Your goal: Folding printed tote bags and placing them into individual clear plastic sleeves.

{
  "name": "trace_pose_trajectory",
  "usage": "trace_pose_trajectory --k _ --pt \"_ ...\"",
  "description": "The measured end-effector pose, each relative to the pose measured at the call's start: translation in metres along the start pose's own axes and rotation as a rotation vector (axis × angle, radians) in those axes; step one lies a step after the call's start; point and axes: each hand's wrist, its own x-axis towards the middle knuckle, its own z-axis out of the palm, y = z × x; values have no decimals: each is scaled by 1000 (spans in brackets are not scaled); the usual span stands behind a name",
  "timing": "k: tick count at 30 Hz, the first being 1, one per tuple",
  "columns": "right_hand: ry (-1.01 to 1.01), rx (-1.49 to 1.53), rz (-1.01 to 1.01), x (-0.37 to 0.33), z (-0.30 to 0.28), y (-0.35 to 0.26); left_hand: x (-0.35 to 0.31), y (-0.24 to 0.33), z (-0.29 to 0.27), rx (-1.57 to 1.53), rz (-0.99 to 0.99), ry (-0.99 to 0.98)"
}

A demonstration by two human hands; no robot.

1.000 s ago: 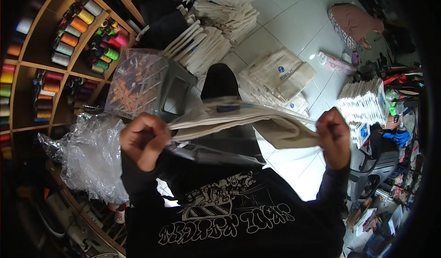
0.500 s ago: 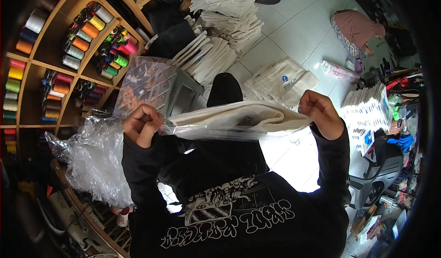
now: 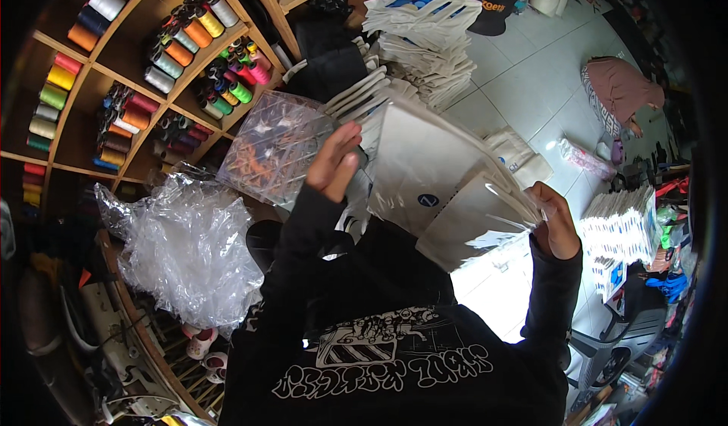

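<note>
Up in front of my chest I'm pinching the bagged cloth tote [image 3: 436, 180] with my right hand [image 3: 553, 225], left hand [image 3: 334, 161] spread loosely open behind its edge, steadying it

Pretty cluttered workroom. Up and left of the grip there's a wooden shelf unit [image 3: 83, 115] with slanted cubbies packed with thread spools [image 3: 178, 43] in loads of colours. The floor [image 3: 523, 85], up and right of the grip, is pale glossy tile that picks up plenty of light. Stacks of white bags [image 3: 425, 32] sit on it above the grip, and a pink cushion [image 3: 622, 89] lies farther right.
</note>
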Motion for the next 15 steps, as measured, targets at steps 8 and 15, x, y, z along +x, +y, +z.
trace_pose_trajectory --k 8,15 --pt "209 34 81 11 12 30 96 -206 64 -34 -805 -205" --pt "99 117 11 -2 11 12 63 -100 58 -129 -328 -203"
